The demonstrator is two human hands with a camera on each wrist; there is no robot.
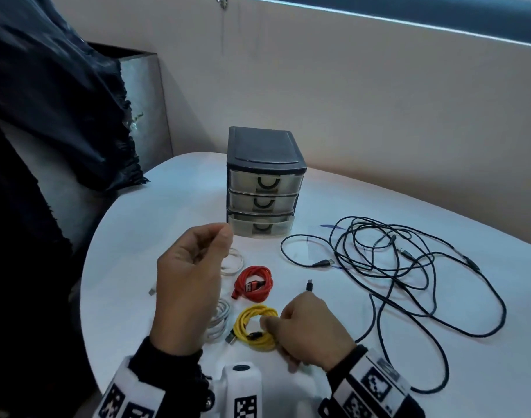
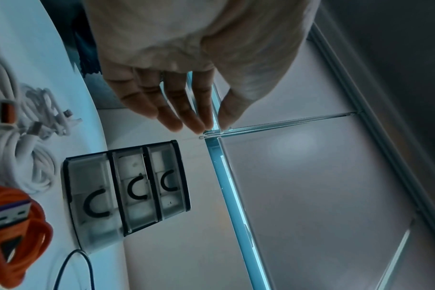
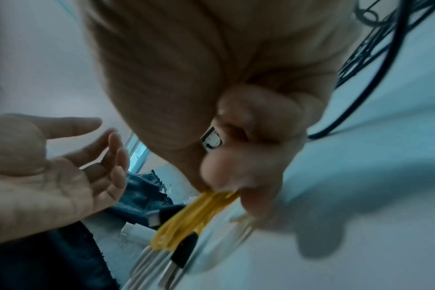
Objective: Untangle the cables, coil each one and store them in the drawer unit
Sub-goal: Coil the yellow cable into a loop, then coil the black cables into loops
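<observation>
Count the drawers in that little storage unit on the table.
3, stacked: top drawer, middle drawer and bottom drawer, the bottom one pulled slightly out.

Both wrists have black knit cuffs [image 1: 345, 356] and chunky white wristbands [image 1: 376, 384] covered in black-and-white square tag markers, plus a white camera block [image 1: 243, 384] with another marker sitting between them.

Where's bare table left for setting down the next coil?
Free: the table left of the drawer unit, and the near-right edge outside the black cable tangle. Crowded: the strip in front of the unit, holding the red coil, yellow coil and white coils, and the tangle's whole right side.
</observation>
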